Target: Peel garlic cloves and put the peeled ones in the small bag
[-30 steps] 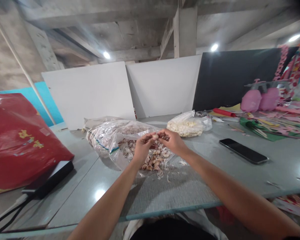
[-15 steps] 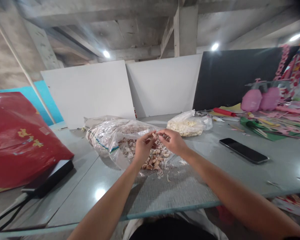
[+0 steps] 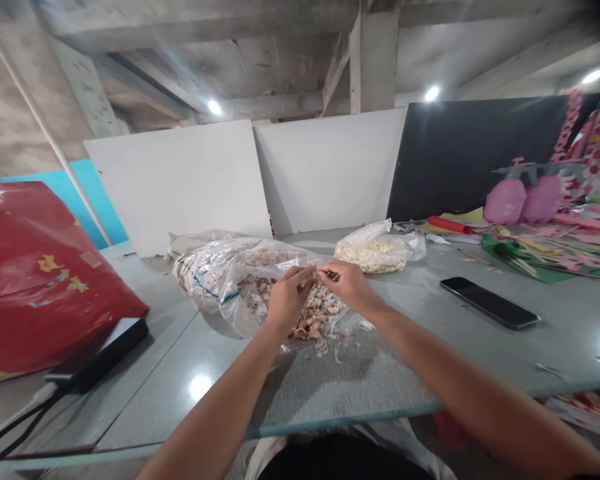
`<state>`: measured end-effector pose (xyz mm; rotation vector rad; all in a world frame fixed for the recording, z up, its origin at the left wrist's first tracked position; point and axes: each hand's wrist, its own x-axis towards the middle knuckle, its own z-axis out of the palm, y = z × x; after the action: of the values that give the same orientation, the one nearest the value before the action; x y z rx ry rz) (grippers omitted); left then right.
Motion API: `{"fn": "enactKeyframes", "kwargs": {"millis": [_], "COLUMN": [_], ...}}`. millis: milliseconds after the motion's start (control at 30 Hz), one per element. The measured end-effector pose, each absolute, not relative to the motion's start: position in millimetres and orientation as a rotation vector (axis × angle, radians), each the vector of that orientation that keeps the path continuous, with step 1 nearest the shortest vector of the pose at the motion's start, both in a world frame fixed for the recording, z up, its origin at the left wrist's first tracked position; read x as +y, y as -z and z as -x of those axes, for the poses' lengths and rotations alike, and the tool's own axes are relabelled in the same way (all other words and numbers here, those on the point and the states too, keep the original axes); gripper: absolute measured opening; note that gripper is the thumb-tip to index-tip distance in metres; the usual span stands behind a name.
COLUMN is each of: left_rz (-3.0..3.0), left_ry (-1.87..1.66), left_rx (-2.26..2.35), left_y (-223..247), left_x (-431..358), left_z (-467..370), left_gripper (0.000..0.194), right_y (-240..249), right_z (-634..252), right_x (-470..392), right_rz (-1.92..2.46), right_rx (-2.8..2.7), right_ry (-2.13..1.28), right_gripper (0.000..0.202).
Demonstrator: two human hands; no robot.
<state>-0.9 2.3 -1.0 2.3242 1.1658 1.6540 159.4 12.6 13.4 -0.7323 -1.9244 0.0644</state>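
Observation:
My left hand (image 3: 289, 295) pinches a small garlic clove (image 3: 315, 273), most of it hidden by the fingers. My right hand (image 3: 349, 283) has its thumb and index fingertip pressed together at the same clove, and the two hands almost touch. Below them lies a heap of unpeeled garlic cloves (image 3: 311, 324) and loose skins, spilling from the mouth of a big clear plastic bag (image 3: 215, 267). Papery skin scraps (image 3: 338, 353) are scattered on the table nearby. Behind my right hand stands a smaller clear bag (image 3: 371, 255) with pale peeled cloves inside.
A black phone (image 3: 490, 302) lies on the grey table to the right. On the left are a red bag (image 3: 50, 280) and a black box with cables (image 3: 97, 357). Pink spray bottles (image 3: 505, 200) and coloured paper scraps occupy the far right. White boards (image 3: 180, 187) lean behind.
The fingers have closed further round the clove, which shows less now. My left hand has turned slightly, its back more toward me. The bags and phone lie where they were.

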Motion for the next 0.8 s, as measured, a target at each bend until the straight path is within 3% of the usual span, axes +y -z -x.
{"fn": "enactKeyframes", "kwargs": {"millis": [200, 400, 800], "left_rz": [-2.415, -2.091, -1.614], "left_ry": [-1.596, -1.666, -1.578], "left_rx": [1.301, 1.301, 0.906], "left_y": [-1, -2, -1], "left_x": [-3, -2, 6], "left_z": [1, -2, -10], "left_gripper": [0.027, 0.029, 0.042], "right_y": [-9, -9, -13], "right_z": [-156, -159, -165], "right_x": [14, 16, 22], "right_rz": [0.82, 0.861, 0.962], "right_rx": [-1.896, -1.849, -1.857], "right_ry": [-0.108, -0.176, -0.113], "right_gripper": [0.017, 0.016, 0.016]}}
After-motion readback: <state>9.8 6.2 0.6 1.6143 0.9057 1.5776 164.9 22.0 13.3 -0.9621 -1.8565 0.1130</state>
